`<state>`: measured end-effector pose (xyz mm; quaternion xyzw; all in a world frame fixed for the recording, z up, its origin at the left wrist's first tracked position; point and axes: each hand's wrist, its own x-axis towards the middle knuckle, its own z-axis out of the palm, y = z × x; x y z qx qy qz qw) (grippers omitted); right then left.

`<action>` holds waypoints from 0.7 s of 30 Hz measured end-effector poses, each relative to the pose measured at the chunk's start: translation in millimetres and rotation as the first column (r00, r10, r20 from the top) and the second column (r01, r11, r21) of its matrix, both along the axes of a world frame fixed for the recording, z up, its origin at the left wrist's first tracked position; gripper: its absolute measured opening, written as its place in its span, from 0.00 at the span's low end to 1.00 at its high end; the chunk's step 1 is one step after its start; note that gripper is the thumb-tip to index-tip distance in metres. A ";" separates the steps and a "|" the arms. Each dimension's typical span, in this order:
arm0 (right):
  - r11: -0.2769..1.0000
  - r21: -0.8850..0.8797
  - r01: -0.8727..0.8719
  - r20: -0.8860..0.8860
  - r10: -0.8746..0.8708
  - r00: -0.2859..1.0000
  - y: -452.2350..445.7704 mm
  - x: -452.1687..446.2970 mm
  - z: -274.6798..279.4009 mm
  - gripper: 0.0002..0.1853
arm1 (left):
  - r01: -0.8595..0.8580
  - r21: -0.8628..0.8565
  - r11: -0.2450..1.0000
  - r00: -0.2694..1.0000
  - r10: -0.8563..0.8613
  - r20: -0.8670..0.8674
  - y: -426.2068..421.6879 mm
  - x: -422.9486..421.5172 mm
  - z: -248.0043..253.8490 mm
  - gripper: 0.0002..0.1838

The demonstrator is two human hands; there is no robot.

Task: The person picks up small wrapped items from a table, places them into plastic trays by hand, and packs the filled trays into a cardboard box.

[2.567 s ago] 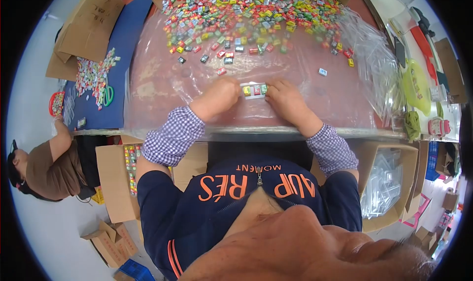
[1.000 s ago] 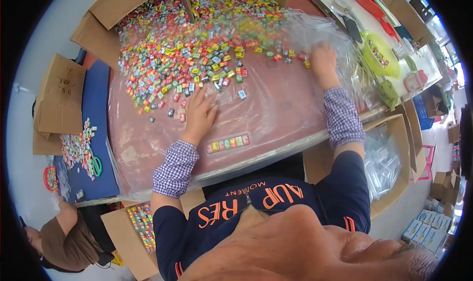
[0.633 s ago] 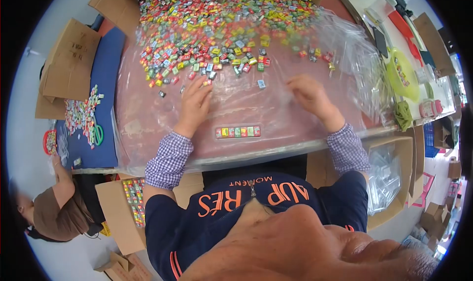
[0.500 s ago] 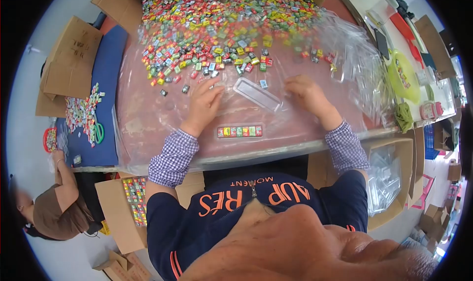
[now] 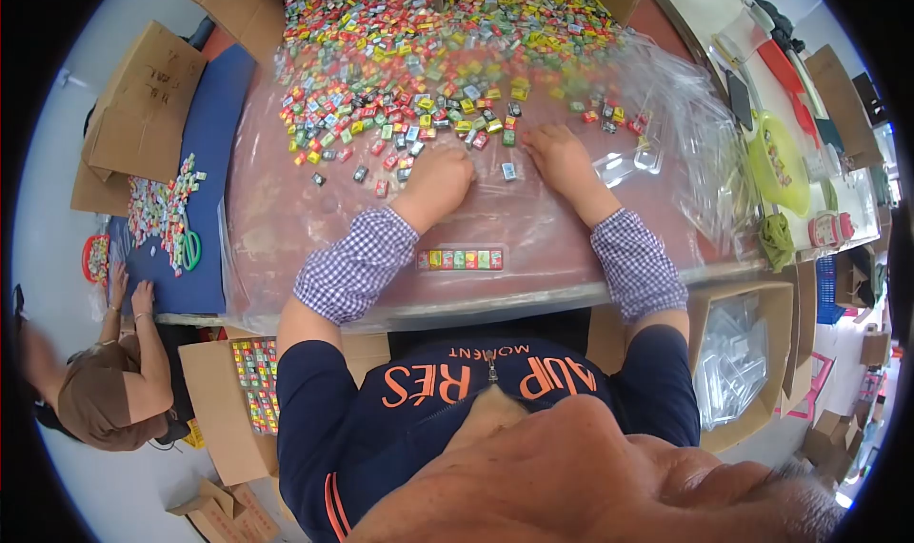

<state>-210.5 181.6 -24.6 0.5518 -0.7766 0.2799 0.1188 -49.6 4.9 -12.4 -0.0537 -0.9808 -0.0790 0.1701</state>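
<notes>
My left hand (image 5: 441, 183) is closed on the red table, at the near edge of a spread of small colourful wrapped pieces (image 5: 381, 105); what its curled fingers hold is hidden. To its right, my right hand (image 5: 564, 162) has its fingertips pressed together beside a green piece; anything in them is too small to name. A single blue-and-white piece (image 5: 508, 172) lies between the hands. Nearer the table edge, a clear tray (image 5: 460, 258) holds one row of several coloured pieces. Empty clear plastic trays (image 5: 624, 167) lie right of my right hand.
Clear plastic (image 5: 700, 134) covers the table's right side. Beyond are a yellow-green bowl (image 5: 779, 162) and a green cloth (image 5: 776, 242). Open boxes stand below, one with clear trays (image 5: 731, 362). At left, a co-worker (image 5: 109, 391) is beside a blue surface (image 5: 205, 210) with green scissors (image 5: 191, 250).
Both hands have moved closer together and their fingers have curled. The clear tray no longer lies between them; clear plastic shows farther right. The co-worker's hands have spread onto the blue surface.
</notes>
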 end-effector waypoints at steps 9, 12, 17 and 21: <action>1.000 0.003 0.000 0.059 0.000 0.998 3.6 0.0 1.5 0.10 | -0.296 0.077 0.952 0.940 0.277 0.200 8.6 -49.8 4.3 0.06; 0.999 -0.013 -0.029 0.082 0.030 0.996 25.0 5.3 10.4 0.10 | -0.144 0.193 0.971 0.987 0.126 0.101 -2.3 -34.6 0.8 0.07; 0.978 0.002 -0.210 0.048 0.210 0.977 47.4 59.0 41.7 0.11 | 0.290 0.220 0.931 0.954 -0.298 0.008 9.2 16.6 22.4 0.12; 0.976 0.090 -0.198 -0.095 0.206 0.974 56.3 69.3 37.5 0.11 | 0.455 0.175 0.873 0.877 -0.474 0.084 14.3 32.8 15.3 0.15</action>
